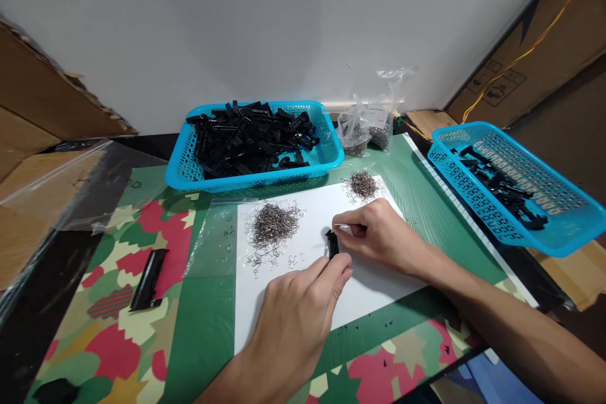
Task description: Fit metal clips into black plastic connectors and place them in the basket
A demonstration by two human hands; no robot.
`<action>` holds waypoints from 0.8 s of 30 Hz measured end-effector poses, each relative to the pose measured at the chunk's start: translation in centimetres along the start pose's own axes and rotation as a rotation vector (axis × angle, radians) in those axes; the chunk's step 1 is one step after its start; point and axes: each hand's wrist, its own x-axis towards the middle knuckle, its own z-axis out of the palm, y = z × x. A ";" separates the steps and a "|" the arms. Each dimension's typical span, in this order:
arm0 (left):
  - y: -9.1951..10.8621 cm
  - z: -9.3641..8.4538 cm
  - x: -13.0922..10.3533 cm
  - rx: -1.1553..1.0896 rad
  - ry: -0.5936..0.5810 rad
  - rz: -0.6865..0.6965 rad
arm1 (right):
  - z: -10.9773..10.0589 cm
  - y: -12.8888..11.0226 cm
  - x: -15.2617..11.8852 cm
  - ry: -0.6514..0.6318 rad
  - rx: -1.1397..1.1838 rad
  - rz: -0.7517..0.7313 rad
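Note:
My left hand (303, 303) is closed around the lower end of a small black plastic part (333, 242) and holds it over a white sheet of paper (265, 322). At the part's upper end, my right hand (379, 233) pinches thumb and forefinger together; whatever lies between the fingertips is too small to make out. Left of the hands is a heap of thin bent wire clips (274, 224), with a few loose ones scattered around it. A smaller heap of wire clips (363, 184) lies beyond my right hand.
A blue basket (255, 182) full of black plastic parts stands at the back. To the right, another blue basket (516, 237) holds fewer. Plastic bags of clips (367, 129) sit by the wall. One long black part (149, 281) lies on the left of the patterned mat.

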 end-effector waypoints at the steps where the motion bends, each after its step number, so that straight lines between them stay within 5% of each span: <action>1: 0.0 0.0 0.0 -0.003 -0.003 -0.002 | 0.0 0.0 0.0 -0.002 0.000 -0.004; 24: 0.0 -0.3 0.0 -0.072 -0.051 -0.048 | -1.0 -0.4 0.1 -0.102 -0.037 0.027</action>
